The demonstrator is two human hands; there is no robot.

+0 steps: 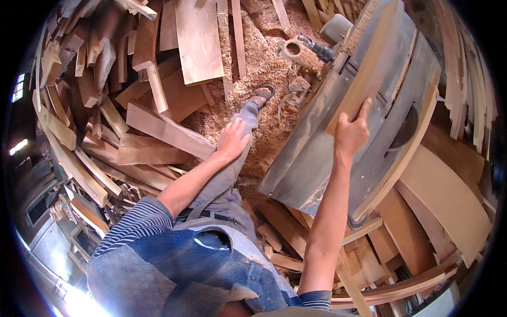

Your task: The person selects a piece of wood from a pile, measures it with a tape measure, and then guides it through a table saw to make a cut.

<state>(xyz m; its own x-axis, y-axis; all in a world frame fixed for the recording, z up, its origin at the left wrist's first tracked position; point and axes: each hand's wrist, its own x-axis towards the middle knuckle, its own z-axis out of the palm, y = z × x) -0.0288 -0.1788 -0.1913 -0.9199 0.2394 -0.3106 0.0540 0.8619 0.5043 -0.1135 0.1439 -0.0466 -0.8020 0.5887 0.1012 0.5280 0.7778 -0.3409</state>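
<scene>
A long wooden board (364, 68) lies lengthwise on the grey metal bed of a woodworking machine (311, 142). At its near end is my right hand (352, 132), thumb on one side, index finger stretched forward, the other fingers curled; their tips are hidden. My left hand (233, 140) rests flat on my leg (219, 177), fingers loosely spread, holding nothing.
Stacked planks (153, 150) and upright boards (199, 39) crowd the left. Wood shavings (264, 58) cover the floor around my sandalled foot (262, 94). Beyond it sits a dark motor-like part (317, 50). Wide boards (443, 190) lean on the right.
</scene>
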